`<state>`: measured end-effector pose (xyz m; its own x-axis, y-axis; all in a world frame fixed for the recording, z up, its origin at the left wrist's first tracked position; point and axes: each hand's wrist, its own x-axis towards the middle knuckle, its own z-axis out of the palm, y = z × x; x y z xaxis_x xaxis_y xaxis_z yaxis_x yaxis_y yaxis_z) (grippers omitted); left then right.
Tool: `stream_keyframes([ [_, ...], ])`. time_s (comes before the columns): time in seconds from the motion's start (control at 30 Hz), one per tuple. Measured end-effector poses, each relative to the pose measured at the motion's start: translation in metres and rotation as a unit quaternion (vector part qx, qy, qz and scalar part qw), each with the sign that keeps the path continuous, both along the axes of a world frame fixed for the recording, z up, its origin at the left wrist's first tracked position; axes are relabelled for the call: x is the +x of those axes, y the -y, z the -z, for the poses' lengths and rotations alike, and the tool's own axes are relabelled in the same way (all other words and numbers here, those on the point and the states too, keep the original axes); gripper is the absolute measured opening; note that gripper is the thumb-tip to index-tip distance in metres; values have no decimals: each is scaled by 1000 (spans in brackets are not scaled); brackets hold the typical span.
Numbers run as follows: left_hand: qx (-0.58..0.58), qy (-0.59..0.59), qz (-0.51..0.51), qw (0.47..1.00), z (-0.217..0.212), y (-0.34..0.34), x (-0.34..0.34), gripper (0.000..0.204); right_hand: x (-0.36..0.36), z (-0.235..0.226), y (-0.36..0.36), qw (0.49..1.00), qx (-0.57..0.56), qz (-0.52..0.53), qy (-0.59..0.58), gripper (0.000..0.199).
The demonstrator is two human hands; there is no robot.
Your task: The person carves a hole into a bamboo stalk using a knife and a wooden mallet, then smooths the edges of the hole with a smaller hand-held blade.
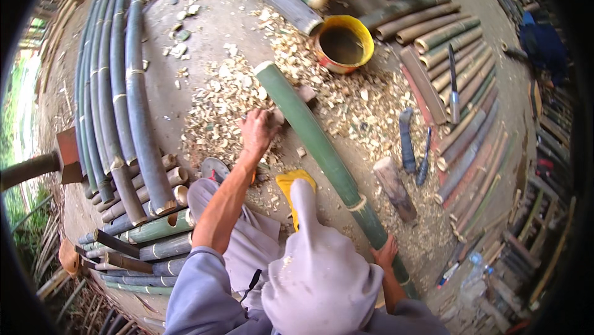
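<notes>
A thick green bamboo pole (309,124) slants across the middle, its pale cut end at the far left and its near end beside my right side. My right hand (386,252) is wrapped round the pole's near part. Farther off, my left hand (257,129) has its fingers closed on the left end of a brown wooden block (305,94). The block lies crosswise under the far part of the pole and sticks out on both sides. Some left fingertips are hidden. A short wooden log (394,189) lies right of the pole.
Wood chips (216,100) litter the floor. A yellow bucket (344,44) with dark contents stands beyond the pole. To the right lie a long knife (453,84), a dark-handled tool (424,158) and cut bamboo pieces (470,75). Long bamboo poles (139,112) line the left.
</notes>
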<state>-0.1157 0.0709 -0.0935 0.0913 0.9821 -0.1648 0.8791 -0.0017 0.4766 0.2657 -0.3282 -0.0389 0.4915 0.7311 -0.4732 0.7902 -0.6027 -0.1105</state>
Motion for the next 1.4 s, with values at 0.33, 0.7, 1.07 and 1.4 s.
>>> stream_keyframes([
  [0.33,24,-30,14,999,-10,5,5,43,35,25,35,999,-13,-46,3,62],
  [0.7,-33,-8,-7,999,-19,27,9,40,57,64,101,997,-10,-47,65,55],
  [1.07,-16,-77,-1,997,-13,56,-8,34,40,-9,55,995,-97,-18,-19,47],
  [1.4,-10,-61,-37,997,-3,60,-14,27,-51,-27,-130,987,25,-88,-133,41],
])
